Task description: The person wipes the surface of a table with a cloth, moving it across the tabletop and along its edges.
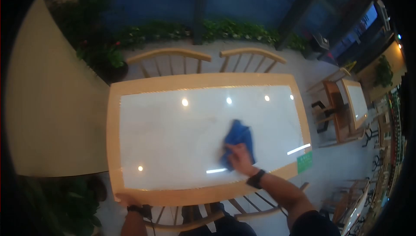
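Observation:
My right hand (pixel 239 158) is closed on a blue cloth (pixel 239 134) and presses it onto the white top of a wood-rimmed table (pixel 173 136), right of the middle. Part of the cloth spreads out beyond the fingers, slightly blurred. At the near left corner of the table, my left hand (pixel 128 199) touches the wooden rim; its fingers are too blurred to make out. Dark bands circle both wrists.
Two wooden chairs (pixel 169 55) stand along the far side, and chair backs (pixel 190 225) show at the near side. A green sticker (pixel 304 162) sits on the right rim. A beige partition (pixel 52 97) borders the left. Potted plants (pixel 106 56) stand near the window.

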Demonstrator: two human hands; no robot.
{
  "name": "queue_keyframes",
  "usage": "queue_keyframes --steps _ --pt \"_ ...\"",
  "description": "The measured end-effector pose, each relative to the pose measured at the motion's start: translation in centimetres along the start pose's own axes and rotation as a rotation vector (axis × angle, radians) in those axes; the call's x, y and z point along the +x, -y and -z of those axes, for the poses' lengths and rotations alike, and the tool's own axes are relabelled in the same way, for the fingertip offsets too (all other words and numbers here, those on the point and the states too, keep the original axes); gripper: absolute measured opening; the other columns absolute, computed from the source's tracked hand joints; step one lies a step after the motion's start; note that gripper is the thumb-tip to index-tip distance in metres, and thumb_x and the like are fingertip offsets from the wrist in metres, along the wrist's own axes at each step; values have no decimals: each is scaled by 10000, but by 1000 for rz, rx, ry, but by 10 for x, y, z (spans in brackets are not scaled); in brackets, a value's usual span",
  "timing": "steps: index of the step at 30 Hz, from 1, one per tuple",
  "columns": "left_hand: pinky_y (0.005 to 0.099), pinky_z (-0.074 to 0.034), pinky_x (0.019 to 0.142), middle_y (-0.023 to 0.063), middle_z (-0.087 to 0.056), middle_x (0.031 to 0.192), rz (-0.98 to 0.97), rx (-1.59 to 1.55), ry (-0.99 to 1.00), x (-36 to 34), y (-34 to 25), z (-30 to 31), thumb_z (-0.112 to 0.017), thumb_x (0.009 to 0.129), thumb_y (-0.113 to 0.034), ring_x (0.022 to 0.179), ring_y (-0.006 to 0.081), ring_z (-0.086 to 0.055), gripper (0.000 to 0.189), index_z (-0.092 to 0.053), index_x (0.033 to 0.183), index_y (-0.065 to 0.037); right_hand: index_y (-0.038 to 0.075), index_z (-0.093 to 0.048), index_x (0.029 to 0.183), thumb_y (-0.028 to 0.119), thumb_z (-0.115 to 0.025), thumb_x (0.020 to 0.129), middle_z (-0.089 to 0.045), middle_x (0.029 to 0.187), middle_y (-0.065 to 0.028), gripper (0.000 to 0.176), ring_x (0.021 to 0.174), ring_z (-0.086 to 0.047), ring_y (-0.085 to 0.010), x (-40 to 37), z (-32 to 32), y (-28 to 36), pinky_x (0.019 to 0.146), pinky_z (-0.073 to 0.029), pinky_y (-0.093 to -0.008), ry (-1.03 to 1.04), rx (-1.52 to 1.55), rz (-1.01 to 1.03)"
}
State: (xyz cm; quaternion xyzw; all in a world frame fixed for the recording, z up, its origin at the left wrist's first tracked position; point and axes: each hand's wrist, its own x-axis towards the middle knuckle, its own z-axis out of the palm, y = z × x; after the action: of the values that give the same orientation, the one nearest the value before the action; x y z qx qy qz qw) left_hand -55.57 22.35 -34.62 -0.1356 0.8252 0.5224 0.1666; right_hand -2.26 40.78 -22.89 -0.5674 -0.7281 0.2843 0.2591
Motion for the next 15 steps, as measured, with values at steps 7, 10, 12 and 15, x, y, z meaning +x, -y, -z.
queue_keyframes --steps 7,10,12,15 --pt "460 -504 1030 218 -515 1457 97 -15 -113 -42 -26 -4 -411 1053 -543 1238 384 -587 684 -395 1454 11 51 -523 1425 267 -525 1000 -504 1496 -101 477 1381 -436 -290 187 -245 193 1158 -294 -517 359 -254 839" --pt "448 -492 1040 233 -511 1437 -64 -105 -102 -50 -23 -7 -410 1061 -514 1243 366 -573 663 -392 1436 34 53 -553 1387 263 -513 1005 -508 1489 -106 438 1406 -409 -305 273 -304 230 1173 -293 -521 333 -278 989" --pt "448 -492 1034 236 -517 1422 -18 -92 -120 -57 -27 -7 -409 1064 -504 1231 362 -575 652 -398 1425 39 43 -538 1393 279 -527 1000 -515 1480 -112 458 1405 -413 -293 329 -337 248 1173 -304 -497 289 -290 970" --pt "441 -502 1011 232 -533 1390 -72 -124 -70 -39 -7 -2 -403 1071 -484 1202 349 -584 624 -407 1402 44 6 -508 1421 381 -453 1042 -448 1530 -172 537 1455 -357 -323 404 -369 264 1189 -274 -495 199 -374 775"
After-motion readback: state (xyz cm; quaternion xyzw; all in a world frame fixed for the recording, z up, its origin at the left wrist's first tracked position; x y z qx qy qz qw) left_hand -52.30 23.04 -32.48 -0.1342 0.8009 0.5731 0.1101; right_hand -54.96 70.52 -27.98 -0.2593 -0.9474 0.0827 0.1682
